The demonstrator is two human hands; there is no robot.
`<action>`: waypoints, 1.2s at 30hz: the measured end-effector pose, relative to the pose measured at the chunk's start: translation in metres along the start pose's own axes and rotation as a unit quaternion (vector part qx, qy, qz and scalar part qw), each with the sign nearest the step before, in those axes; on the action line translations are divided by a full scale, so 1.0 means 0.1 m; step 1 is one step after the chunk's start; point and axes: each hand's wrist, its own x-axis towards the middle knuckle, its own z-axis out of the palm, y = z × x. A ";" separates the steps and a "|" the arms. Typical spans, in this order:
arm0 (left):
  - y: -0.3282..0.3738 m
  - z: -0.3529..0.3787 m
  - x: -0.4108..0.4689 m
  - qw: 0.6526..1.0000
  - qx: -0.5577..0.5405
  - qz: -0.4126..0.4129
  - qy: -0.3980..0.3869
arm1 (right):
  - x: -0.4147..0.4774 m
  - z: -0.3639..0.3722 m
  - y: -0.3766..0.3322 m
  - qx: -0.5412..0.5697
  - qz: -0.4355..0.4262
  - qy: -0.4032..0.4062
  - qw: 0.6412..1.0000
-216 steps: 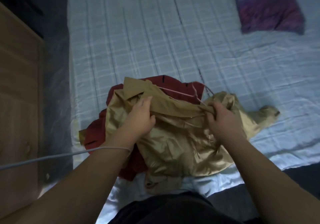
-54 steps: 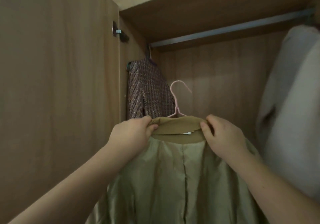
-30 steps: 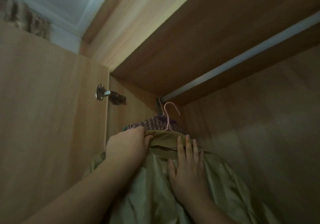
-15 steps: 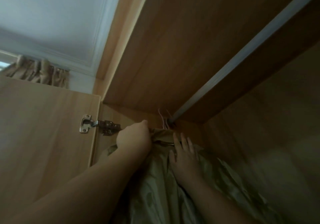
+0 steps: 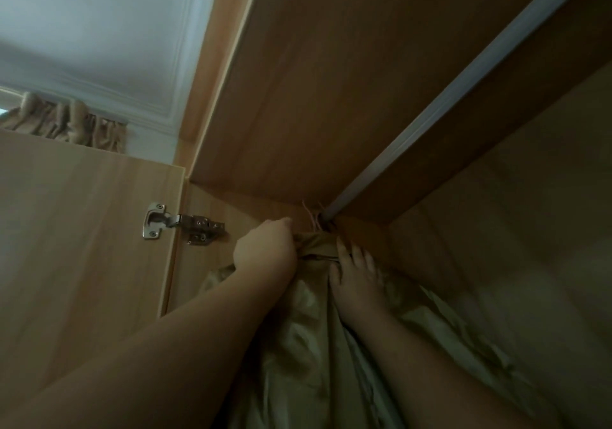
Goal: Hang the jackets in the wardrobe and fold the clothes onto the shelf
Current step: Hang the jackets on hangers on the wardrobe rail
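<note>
Two hands are up at the top of the wardrobe (image 5: pixel 331 90), both yours and both on the same jacket (image 5: pixel 318 355). Your left hand (image 5: pixel 265 251) has its fingers curled tight round the collar (image 5: pixel 316 245), gripping the olive-gold cloth at its left end, with the back of the hand toward the camera. Your right hand (image 5: pixel 356 283) lies flat against the shiny lining just below the collar, fingers straight and pointing up toward the pale rail (image 5: pixel 430 110); it grips nothing and only presses on the cloth. The jacket hangs down between your forearms with the lining side facing you, creased and glossy, and it runs out of the bottom of the view. Above the collar a thin pink hanger hook (image 5: pixel 313 216) sticks up, right by the lower-left end of the rail; from this angle you cannot tell whether the hook sits over the rail or only beside it. The rail runs diagonally away to the upper right beneath the wardrobe's top panel. To the left stands the open door (image 5: pixel 82 246), with a metal hinge (image 5: pixel 182 225) joining it to the side wall, near your left hand but apart from it. Over the door's top edge you see a tan curtain (image 5: pixel 69 127) gathered in folds, and above it the white ceiling (image 5: pixel 99 31) with its moulding
</note>
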 end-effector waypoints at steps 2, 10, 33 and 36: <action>0.03 0.04 -0.02 1.000 0.002 0.011 -0.006 | -0.05 0.02 0.06 0.003 0.010 -0.005 1.000; 0.04 0.03 -0.43 0.985 0.077 0.147 0.049 | -0.46 0.08 0.23 -0.002 0.003 0.005 1.000; -2.10 -2.32 -4.36 0.963 0.052 0.036 -0.263 | -4.37 -1.32 -2.55 0.168 -0.024 -0.168 0.971; -2.60 -3.03 -5.11 0.952 0.063 -0.019 -0.300 | -5.14 -1.36 -3.35 0.200 -0.033 -0.234 0.951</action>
